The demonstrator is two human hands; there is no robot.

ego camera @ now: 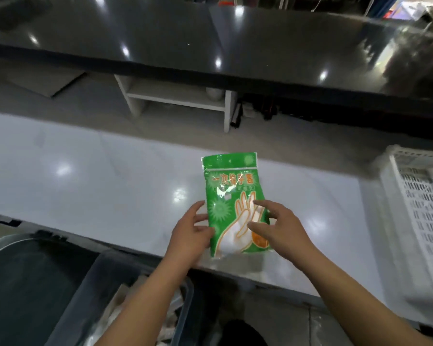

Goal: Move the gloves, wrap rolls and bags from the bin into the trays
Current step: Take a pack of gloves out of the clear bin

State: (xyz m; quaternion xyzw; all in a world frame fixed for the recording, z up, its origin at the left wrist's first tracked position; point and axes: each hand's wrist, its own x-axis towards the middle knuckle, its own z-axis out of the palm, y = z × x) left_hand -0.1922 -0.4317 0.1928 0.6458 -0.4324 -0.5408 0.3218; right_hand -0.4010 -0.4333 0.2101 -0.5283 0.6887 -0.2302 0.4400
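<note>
A green plastic packet of disposable gloves (231, 196), printed with orange characters and a white hand outline, sits over the near middle of the glossy white counter (98, 176), with its long side running from near to far. Whether it rests flat on the surface or is held just above it is not clear.

The left hand (193, 233) grips the packet's left edge near the lower end. Its thumb lies on the printed front, and its fingers (198, 205) curl round the side.

The right hand (279, 227) is at the packet's right side with its fingers (259, 203) spread and nearly straight. The forefinger and thumb reach over the printed face, but whether they press on it cannot be made out.

At the near left, below the counter's edge, stands a clear plastic bin (185, 290) with pale items inside, blurred. A white perforated plastic tray (395, 196) sits at the right end of the counter, well apart from the packet.

Beyond the counter, a dark glossy worktop (185, 41) runs across the far side. A white open shelf unit (178, 98) stands beneath it.
</note>
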